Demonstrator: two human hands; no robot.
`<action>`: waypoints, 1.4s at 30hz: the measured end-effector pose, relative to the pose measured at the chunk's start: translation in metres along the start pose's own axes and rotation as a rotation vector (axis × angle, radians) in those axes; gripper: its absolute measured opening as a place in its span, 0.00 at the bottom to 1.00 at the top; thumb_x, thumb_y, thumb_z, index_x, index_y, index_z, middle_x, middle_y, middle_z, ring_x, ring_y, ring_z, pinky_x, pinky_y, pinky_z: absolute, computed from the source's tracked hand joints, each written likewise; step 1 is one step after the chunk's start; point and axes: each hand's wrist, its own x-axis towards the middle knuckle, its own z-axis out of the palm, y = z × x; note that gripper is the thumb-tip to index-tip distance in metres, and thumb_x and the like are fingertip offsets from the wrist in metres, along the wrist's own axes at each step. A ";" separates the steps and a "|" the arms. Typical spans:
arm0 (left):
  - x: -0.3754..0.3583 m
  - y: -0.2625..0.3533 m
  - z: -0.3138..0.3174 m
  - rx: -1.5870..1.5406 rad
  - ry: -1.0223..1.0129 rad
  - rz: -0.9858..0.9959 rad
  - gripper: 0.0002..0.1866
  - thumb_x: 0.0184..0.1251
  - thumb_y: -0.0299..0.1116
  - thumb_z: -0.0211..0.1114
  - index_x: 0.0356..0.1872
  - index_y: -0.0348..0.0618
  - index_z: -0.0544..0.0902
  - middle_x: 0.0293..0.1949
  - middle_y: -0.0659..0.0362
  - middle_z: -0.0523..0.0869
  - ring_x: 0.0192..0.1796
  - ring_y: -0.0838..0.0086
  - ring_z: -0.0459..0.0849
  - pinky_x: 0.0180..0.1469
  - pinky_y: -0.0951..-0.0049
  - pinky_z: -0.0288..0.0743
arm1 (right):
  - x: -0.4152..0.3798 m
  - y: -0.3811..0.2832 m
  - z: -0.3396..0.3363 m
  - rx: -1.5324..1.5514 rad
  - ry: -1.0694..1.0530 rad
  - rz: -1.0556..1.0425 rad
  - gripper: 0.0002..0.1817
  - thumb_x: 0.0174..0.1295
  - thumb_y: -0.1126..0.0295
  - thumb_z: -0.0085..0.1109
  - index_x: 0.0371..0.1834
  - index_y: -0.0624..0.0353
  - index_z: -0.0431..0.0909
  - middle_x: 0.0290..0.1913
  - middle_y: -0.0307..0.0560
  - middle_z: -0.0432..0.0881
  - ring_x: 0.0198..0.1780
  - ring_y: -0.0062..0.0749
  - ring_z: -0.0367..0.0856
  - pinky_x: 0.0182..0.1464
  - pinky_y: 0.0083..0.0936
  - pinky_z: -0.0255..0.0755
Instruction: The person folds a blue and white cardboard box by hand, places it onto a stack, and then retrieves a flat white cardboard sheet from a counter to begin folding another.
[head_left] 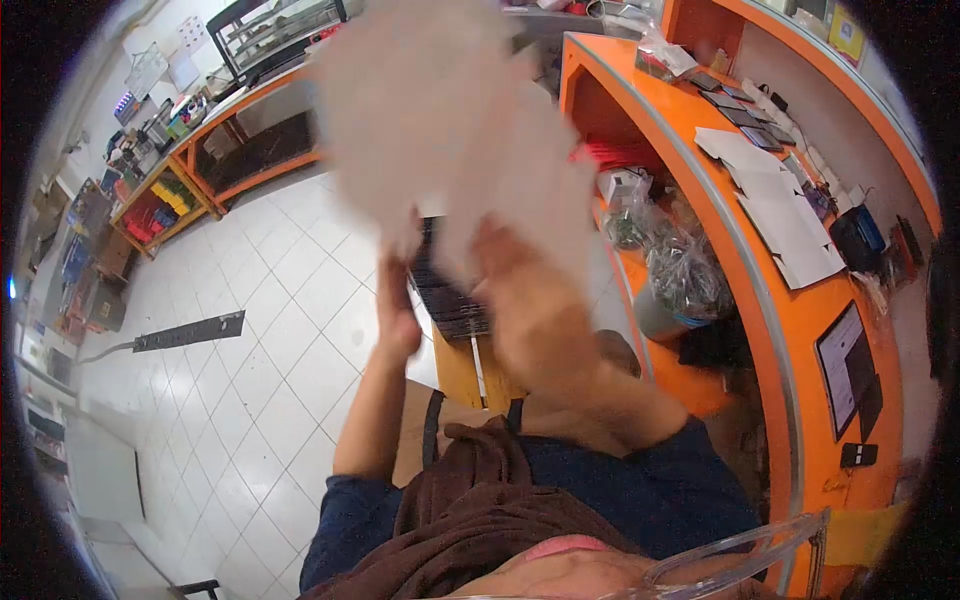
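We have a large, pale greyish sheet [430, 110] raised in front of us, above the wooden surface [455, 368]; it is too blurred for us to tell its material. Our left hand [400, 310] is at the sheet's lower left edge, with the fingers pointing up and the fingertips overlapping it; we cannot tell whether they pinch it. Our right hand [505, 275] is against the lower part of the sheet, but blur hides whether its fingers are clamped on it or apart.

Below and between our hands, a dark stack [450, 305] rests on the wooden surface, beyond its near edge and partly hidden by the sheet and our right hand. A narrow whitish strip [478, 370] runs from the stack toward that near edge.

To our right, the curved orange counter [800, 335] carries white paper [785, 220], with dark flat devices [740, 112] beyond it. A tablet [845, 370] lies nearer us, and a phone [858, 455] is just beside its near end. Clear plastic bags [685, 270] fill a bucket [660, 315] near the counter's inner edge.
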 end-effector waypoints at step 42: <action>-0.104 0.085 0.023 -0.460 0.120 -0.796 0.24 0.63 0.17 0.57 0.58 0.35 0.60 0.53 0.51 0.75 0.55 0.69 0.77 0.57 0.69 0.74 | -0.079 0.010 0.065 0.627 -0.238 -0.009 0.19 0.59 0.69 0.60 0.55 0.57 0.78 0.66 0.57 0.68 0.67 0.55 0.63 0.67 0.47 0.58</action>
